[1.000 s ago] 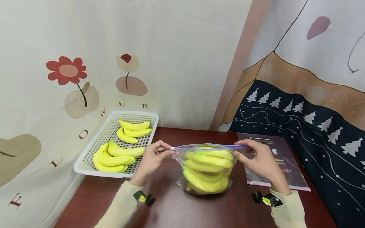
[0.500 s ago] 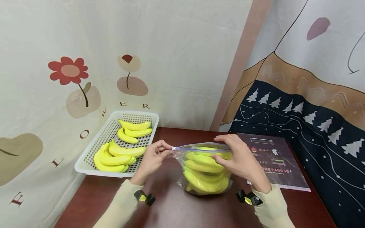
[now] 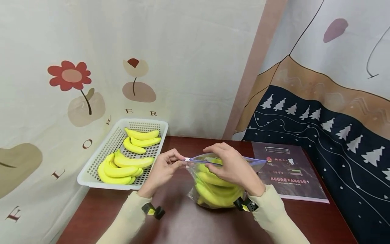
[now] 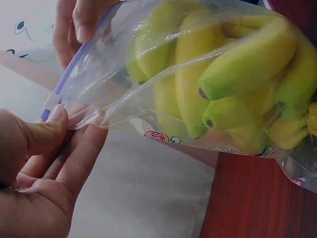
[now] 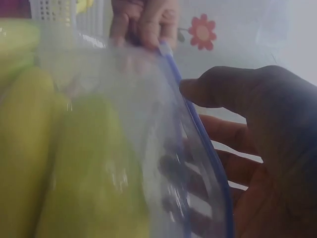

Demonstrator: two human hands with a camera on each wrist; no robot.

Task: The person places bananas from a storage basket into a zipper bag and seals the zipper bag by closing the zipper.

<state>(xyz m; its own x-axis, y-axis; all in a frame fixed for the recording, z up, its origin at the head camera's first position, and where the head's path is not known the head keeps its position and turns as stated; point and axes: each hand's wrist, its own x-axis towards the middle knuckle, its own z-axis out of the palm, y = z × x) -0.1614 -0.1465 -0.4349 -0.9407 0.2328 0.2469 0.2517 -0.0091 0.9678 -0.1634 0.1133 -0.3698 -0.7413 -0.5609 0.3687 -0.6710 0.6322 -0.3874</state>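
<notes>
Plastic bag point(image 4: 111, 69) held bananas point(image 3: 213, 191); our left hand point(image 3: 163, 171) pinched its corner point(image 4: 91, 118); right hand point(image 3: 233, 166) straddled zip point(image 3: 256, 159), thumb point(image 5: 213, 89) and fingers point(image 5: 228, 134) apart.

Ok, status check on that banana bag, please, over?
Left fingers pinching bag beside slider. Right fingers loosely straddling zip. Bananas inside, zip parted. No obstacle seen at the zip.
</notes>
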